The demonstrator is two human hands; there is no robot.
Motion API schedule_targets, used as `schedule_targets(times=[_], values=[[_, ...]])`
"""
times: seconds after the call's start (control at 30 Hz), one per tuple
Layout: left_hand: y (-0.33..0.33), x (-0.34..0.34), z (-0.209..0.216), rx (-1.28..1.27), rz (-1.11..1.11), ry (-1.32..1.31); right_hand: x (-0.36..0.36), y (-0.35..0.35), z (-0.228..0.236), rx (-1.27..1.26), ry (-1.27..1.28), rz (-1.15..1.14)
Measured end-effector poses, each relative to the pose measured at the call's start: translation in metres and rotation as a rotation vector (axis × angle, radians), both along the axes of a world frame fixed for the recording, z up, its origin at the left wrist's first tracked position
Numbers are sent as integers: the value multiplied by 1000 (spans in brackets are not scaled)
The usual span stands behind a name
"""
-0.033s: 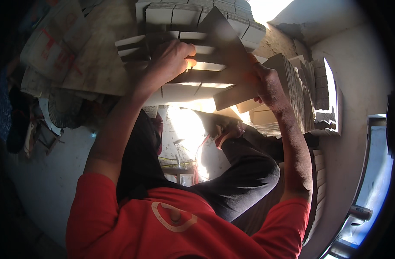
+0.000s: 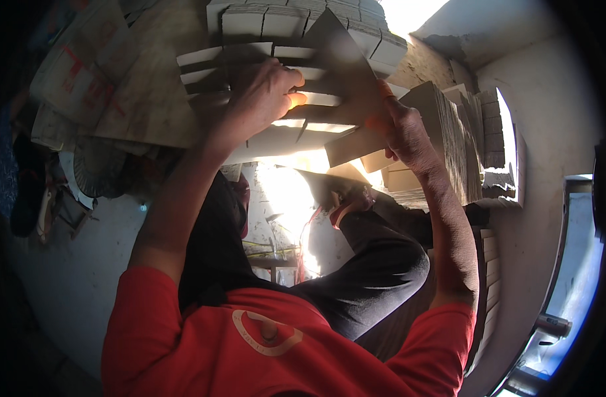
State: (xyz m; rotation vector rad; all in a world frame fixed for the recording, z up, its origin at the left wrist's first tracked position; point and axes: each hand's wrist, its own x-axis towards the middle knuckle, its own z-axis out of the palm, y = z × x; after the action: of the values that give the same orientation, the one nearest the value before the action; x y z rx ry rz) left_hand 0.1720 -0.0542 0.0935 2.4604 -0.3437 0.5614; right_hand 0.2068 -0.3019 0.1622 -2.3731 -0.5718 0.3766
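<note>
Head view: our right hand [image 2: 409, 132], grip pinching cardboard sheet [image 2: 349, 83] along right edge, by bench's [image 2: 157, 79] near edge. Left hand [image 2: 260, 92] curled at slotted strips [image 2: 323, 99]; pinching one, we cannot tell. Best we keep sheet unbent, strips lightly steadied.

From here I see a stiff, plain brown cardboard sheet [image 2: 349, 83] held aslant, one corner pointing away, overlapping the right ends of parallel cardboard strips [image 2: 319, 98]; the nearest strip [image 2: 270, 140] shows narrow slits.
</note>
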Motion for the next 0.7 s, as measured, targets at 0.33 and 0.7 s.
schedule_targets(times=[0.33,0.7], values=[[-24,-12,5,-42,-89,-28,1,-10,-39,-191,-466,188],[29,112,-53,87,-171,-21,-28,-10,-32,-133,-426,89]])
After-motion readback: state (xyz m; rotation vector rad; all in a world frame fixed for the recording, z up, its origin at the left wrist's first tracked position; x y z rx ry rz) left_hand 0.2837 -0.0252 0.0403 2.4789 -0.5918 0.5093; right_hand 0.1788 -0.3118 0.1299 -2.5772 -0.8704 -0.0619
